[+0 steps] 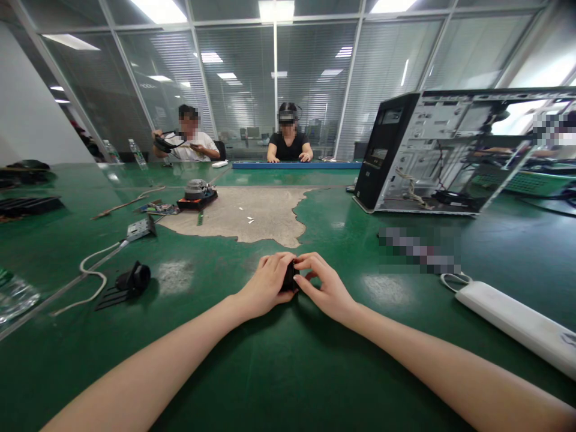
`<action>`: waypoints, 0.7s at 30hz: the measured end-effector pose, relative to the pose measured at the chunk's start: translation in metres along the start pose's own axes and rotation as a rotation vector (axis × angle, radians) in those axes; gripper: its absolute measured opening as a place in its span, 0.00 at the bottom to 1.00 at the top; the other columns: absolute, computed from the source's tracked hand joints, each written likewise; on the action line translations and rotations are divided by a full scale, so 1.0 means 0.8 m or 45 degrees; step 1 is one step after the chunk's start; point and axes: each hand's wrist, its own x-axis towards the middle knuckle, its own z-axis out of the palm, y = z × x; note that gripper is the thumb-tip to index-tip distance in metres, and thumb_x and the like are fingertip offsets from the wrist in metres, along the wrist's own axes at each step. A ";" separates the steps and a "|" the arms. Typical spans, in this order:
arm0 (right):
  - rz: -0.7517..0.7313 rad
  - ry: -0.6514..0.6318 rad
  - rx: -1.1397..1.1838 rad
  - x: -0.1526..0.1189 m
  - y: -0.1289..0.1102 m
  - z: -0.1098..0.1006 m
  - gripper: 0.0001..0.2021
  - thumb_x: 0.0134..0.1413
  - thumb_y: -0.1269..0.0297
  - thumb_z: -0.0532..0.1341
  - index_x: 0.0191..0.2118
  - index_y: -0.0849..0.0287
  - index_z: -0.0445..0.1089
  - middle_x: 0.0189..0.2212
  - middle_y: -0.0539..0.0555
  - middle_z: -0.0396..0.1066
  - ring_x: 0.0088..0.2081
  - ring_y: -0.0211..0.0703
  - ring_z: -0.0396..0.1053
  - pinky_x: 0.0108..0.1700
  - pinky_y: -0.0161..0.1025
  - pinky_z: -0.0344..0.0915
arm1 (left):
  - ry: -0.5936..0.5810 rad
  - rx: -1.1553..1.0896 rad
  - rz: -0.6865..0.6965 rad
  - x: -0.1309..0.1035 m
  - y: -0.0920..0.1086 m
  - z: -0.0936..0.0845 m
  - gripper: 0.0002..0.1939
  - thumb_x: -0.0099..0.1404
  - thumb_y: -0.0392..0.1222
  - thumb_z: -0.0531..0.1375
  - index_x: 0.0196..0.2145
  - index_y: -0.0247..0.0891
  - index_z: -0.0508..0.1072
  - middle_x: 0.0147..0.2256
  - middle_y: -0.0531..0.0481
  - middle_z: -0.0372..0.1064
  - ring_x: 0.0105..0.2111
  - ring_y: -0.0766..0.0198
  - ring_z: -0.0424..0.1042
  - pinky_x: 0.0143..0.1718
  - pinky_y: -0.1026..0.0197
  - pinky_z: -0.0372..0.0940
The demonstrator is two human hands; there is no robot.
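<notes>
Between my hands, near the middle of the green table (pixel 288 372), is a small black object (pixel 290 278) whose kind I cannot make out. My left hand (pixel 269 279) wraps round its left side, with the thumb low along the near edge. From the right, my right hand (pixel 324 282) touches it with thumb and fingertips in a curled, pinching shape. The fingers cover most of the object. To the left, a black plastic part with a round ring and prongs (pixel 130 282) lies on the table.
An open computer case (pixel 396 156) stands at the right. A white power strip (pixel 513 321) lies near the right edge. A cooler-like part (pixel 197 195), a small metal box with a cable (pixel 141 228) and a plastic bottle (pixel 15 294) are left. Two people sit across the table.
</notes>
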 end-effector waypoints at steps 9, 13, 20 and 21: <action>0.279 -0.143 0.199 0.003 0.005 0.002 0.13 0.52 0.68 0.54 0.45 0.58 0.57 0.39 0.55 0.64 0.37 0.39 0.66 0.36 0.38 0.68 | -0.004 0.015 -0.020 0.000 -0.001 0.002 0.31 0.52 0.37 0.59 0.51 0.37 0.49 0.49 0.41 0.56 0.49 0.55 0.56 0.48 0.52 0.51; 0.231 -0.135 0.164 0.003 0.002 0.001 0.12 0.51 0.68 0.54 0.43 0.57 0.58 0.37 0.53 0.65 0.37 0.39 0.66 0.36 0.38 0.68 | -0.007 0.001 -0.017 0.000 0.000 0.000 0.31 0.52 0.36 0.59 0.51 0.38 0.48 0.49 0.42 0.56 0.50 0.54 0.56 0.48 0.51 0.51; -0.013 -0.003 -0.004 -0.001 -0.003 -0.001 0.06 0.50 0.69 0.55 0.36 0.55 0.63 0.40 0.55 0.62 0.42 0.42 0.63 0.36 0.38 0.67 | -0.002 -0.013 -0.001 0.000 0.001 -0.002 0.30 0.53 0.36 0.58 0.51 0.38 0.49 0.49 0.41 0.56 0.50 0.54 0.55 0.48 0.51 0.52; -0.004 -0.001 0.002 -0.001 -0.003 -0.001 0.06 0.50 0.69 0.55 0.37 0.55 0.62 0.40 0.55 0.62 0.42 0.42 0.63 0.36 0.38 0.67 | -0.002 -0.015 0.000 0.000 0.001 -0.002 0.30 0.53 0.36 0.58 0.51 0.39 0.49 0.49 0.42 0.56 0.50 0.54 0.56 0.48 0.51 0.52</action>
